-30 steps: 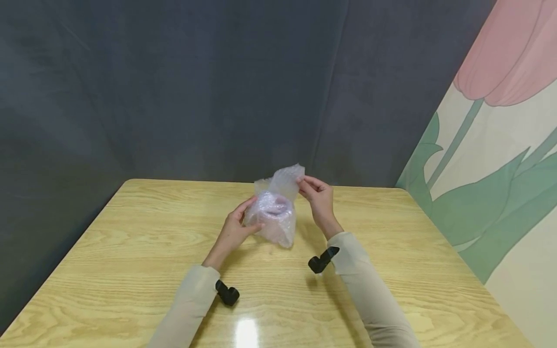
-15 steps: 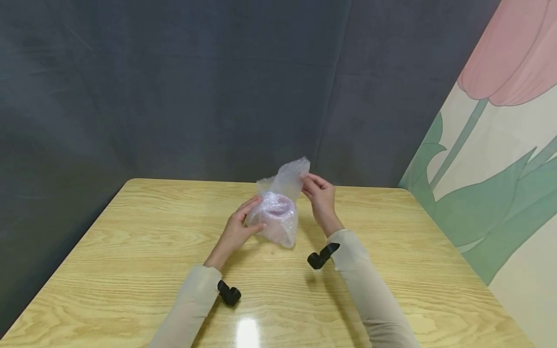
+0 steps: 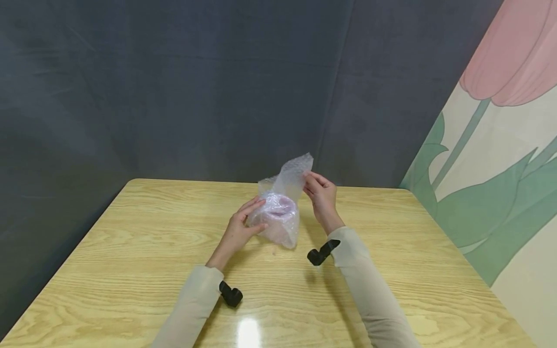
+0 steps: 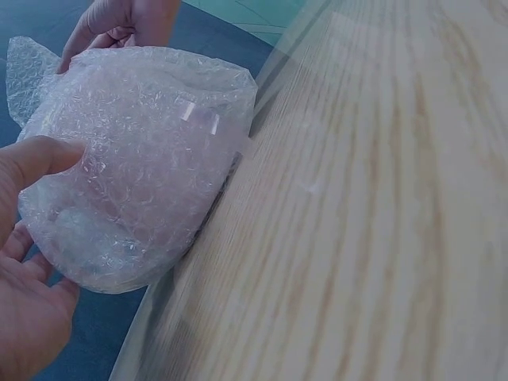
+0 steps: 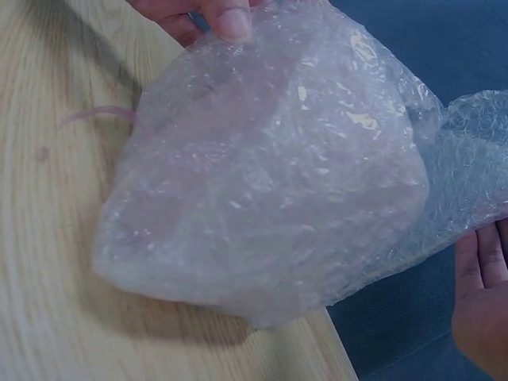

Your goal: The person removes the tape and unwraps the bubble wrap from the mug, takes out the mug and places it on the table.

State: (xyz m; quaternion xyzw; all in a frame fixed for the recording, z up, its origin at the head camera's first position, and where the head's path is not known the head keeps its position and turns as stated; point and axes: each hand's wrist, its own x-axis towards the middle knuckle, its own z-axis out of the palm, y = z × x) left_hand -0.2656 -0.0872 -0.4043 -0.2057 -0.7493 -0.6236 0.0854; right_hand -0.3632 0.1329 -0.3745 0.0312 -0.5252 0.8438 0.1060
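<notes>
- Firstly, note the dark curtain, the largest item, hanging beyond your left hand and right hand.
- The wood-grain tabletop extends below your hands and out to either side, serving as the work surface.
- The wall mural of a pink tulip stands well to the right of your right hand.
- Your pale sleeves end at the wrists, leaving both hands bare.
- The bubble-wrapped bundle sits between your hands, touching the left. Pinkish contents show through the film; their identity cannot be told, nor whether the bundle bears on the tabletop.
- Your left hand grasps the bundle's left side, thumb and fingers spread around it, presumably to steady the load.
- Your right hand pinches the edge of the loose flap, which rises just left of those fingers. The pinch appears intended to hold the film up and apart from the bundle.
- A black wrist camera sits behind your left hand, probably mounted there to view its work.
</notes>
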